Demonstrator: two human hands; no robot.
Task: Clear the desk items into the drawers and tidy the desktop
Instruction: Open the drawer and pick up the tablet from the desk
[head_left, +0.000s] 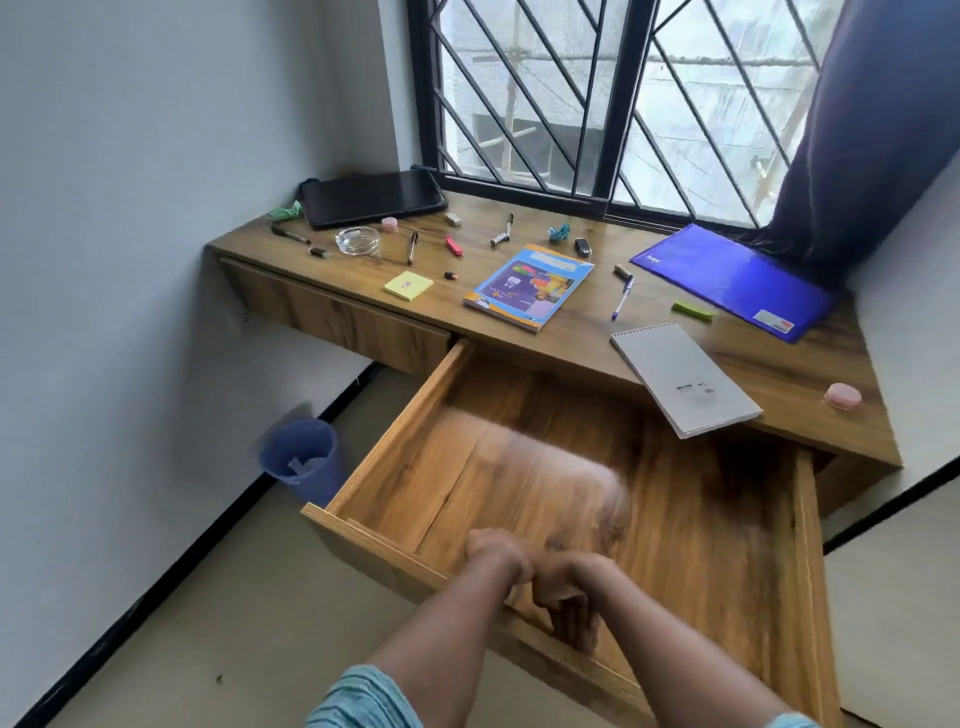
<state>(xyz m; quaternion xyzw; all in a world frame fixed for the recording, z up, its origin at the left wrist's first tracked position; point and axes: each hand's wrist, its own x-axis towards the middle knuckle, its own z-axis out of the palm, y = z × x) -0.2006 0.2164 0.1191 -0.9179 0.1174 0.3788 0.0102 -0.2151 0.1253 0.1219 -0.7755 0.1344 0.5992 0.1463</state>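
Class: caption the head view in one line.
Open drawer, left hand and right hand at its front; desk cluttered.

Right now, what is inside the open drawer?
Only bare wood shows inside the drawer. A motion smear, the left hand and right hand cover its front part; the desktop hides its back.

1. Blue waste bin (304, 460): on the floor (182, 649), close against the left wall (104, 260); pale scrap inside.
2. Window (571, 93): black diagonal grille.
3. Dark curtain (857, 130): hangs at window's right side.
4. Black skirting (156, 587): along the wall's foot.
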